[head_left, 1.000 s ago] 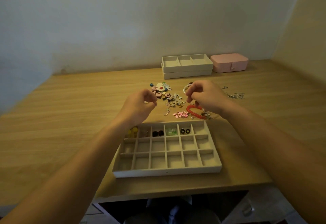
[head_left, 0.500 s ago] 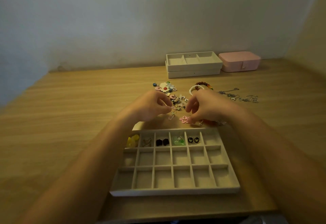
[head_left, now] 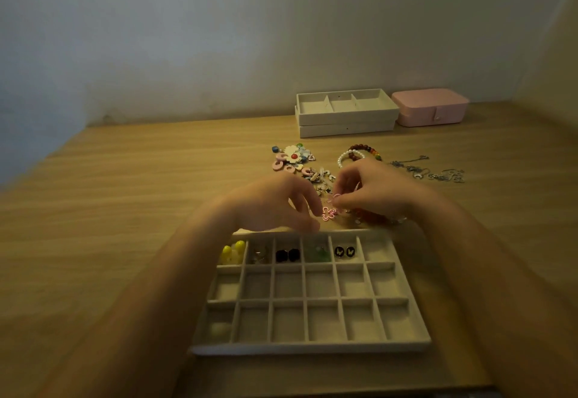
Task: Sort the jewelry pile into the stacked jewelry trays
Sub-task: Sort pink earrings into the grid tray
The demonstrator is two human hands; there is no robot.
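Behind the tray [head_left: 312,348], right hand [head_left: 375,192] fingers [head_left: 345,201] pinch a pink earring [head_left: 336,198]; left hand [head_left: 269,205] fingers hang loosely curled.

A light wooden table [head_left: 125,209] runs back to the wall. Near its front edge sits a shallow grey felt tray with a grid of small compartments [head_left: 309,347]. At the back, two cream trays stacked one on the other [head_left: 345,116] stand just beside a closed pink jewellery box [head_left: 430,111]. Between them and the grey tray lie a cluster of flower-shaped enamel pieces [head_left: 294,157], a dark red bead bracelet [head_left: 364,148] touching a white pearl bracelet [head_left: 342,156], tangled silver chains [head_left: 438,173] and a pink flower-outline charm [head_left: 328,213].
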